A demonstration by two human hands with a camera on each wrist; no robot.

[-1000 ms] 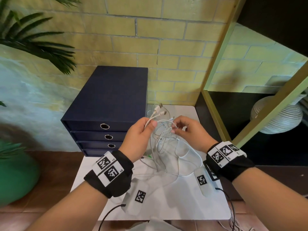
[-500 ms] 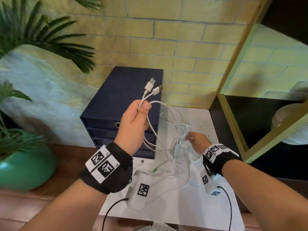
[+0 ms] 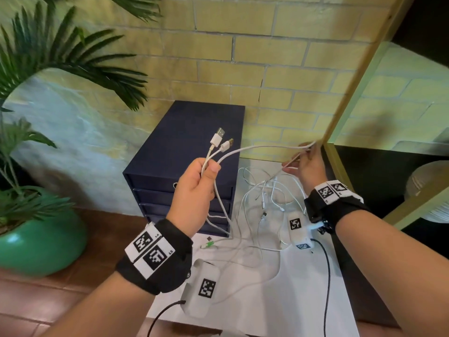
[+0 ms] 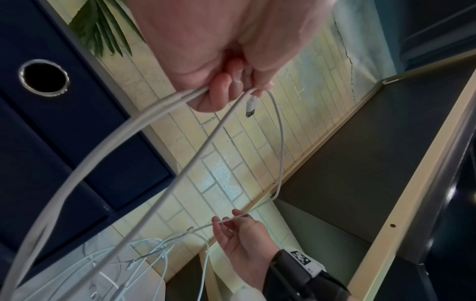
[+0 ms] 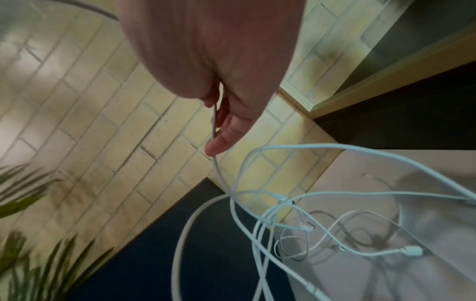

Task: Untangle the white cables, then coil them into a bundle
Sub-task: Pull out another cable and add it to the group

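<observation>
The left hand (image 4: 226,67) grips white cables (image 4: 165,179) beside a USB plug (image 4: 251,107), while the right hand (image 4: 244,248) pinches one strand near the navy drawers (image 4: 64,122).

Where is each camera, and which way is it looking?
Head: worn on the head, looking down at both hands and the white cables.
Left wrist: looks along the left hand toward the right hand.
Right wrist: looks along the right hand at the cables.
All three show the cables and the blue drawer box.
</observation>
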